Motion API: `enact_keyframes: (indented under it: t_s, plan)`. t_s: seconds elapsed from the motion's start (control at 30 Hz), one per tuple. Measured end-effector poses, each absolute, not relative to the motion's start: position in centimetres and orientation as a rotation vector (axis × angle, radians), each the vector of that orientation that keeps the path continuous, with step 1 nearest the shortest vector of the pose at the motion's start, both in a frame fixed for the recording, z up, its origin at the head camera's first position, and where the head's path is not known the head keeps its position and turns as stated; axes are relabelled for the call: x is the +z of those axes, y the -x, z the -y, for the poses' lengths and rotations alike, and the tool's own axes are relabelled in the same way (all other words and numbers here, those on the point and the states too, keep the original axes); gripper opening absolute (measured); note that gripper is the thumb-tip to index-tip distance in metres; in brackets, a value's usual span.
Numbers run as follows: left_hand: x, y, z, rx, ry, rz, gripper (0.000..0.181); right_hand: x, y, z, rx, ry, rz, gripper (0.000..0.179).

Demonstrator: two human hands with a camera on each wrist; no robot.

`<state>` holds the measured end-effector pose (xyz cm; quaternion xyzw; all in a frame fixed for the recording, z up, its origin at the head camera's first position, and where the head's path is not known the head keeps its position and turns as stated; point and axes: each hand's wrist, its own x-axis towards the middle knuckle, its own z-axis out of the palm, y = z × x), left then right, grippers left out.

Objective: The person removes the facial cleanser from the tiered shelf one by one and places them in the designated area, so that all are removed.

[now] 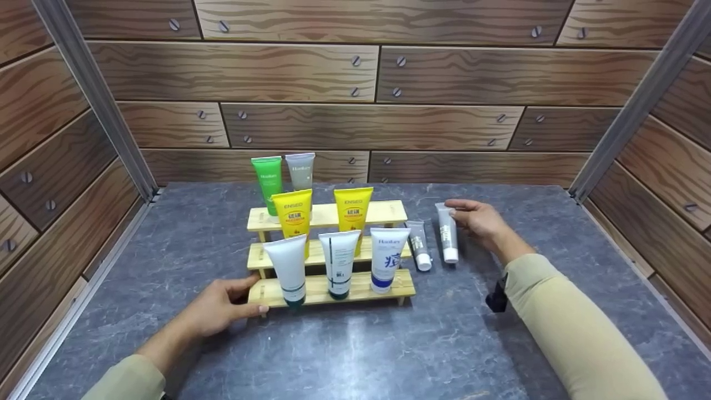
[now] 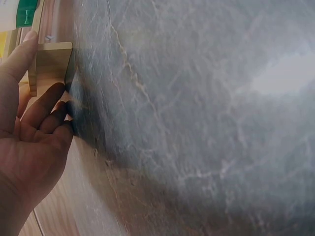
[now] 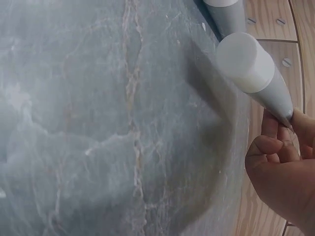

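Observation:
A three-step wooden display rack [image 1: 333, 295] stands on the table with several squeeze tubes upright on it. My left hand [image 1: 219, 307] holds the left end of its lowest step, thumb at the front edge and fingers behind. The left wrist view shows the thumb [image 2: 22, 56] against the wood, the other fingers loosely bent below it. To the right of the rack, my right hand [image 1: 482, 225] pinches the flat end of a small grey tube [image 1: 447, 236] with a white cap. In the right wrist view this grey tube [image 3: 275, 101] points its cap towards the camera.
A second grey tube [image 1: 420, 247] lies between the rack and the held one. On the rack are green [image 1: 269, 186], silver-grey, yellow [image 1: 354, 208] and white tubes [image 1: 389, 255]. Wood-patterned walls [image 1: 311, 72] enclose the grey marbled table [image 1: 355, 355] at the back and sides.

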<state>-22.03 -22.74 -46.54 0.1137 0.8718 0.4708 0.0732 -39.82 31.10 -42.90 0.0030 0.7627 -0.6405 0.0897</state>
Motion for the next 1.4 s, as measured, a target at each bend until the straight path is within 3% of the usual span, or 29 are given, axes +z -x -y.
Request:
enact_keyframes:
  t_s: [1.0, 1.4]
  plan:
    - [-46.6, 22.1, 22.7, 1.432, -0.355, -2.600, 0.076, -44.5, 39.5, -29.8, -1.799, -0.129, -2.270, 0.050]
    - [-46.8, 22.3, 22.8, 1.415, -0.313, -2.610, 0.078, -44.9, 39.6, -29.7, -1.786, -0.081, -2.273, 0.058]
